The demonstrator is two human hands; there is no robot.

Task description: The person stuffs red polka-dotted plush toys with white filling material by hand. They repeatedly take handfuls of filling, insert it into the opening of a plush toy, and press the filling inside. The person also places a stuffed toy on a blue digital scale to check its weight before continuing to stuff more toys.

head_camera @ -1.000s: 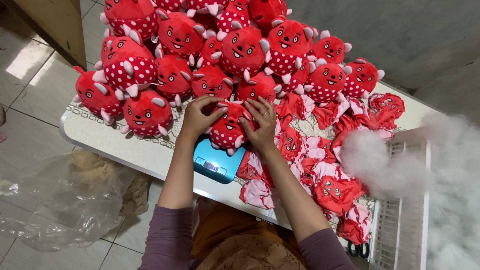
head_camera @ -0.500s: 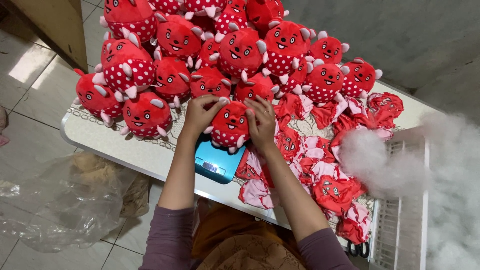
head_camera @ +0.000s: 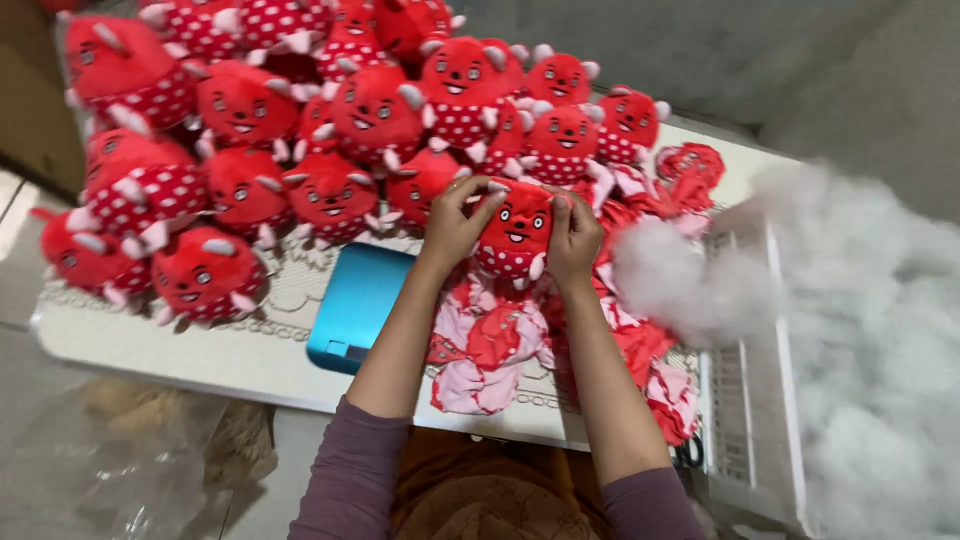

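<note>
Shaping a stuffed red toy [head_camera: 515, 235]: left hand [head_camera: 452, 225] at 9 o'clock, right hand [head_camera: 573, 240] at 3 o'clock, fingers closed on it; judged best squeezed evenly, face kept toward the viewer

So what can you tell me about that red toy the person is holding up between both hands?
The stuffed red toy is a round plush of soft fabric with a smiling face, dark eyes, a white-dotted lower half and small pale horn-like nubs. It looks plump and filled, held upright and facing the camera above the table's near edge. The left hand and right hand press its sides; flat unstuffed skins lie below it.
</note>
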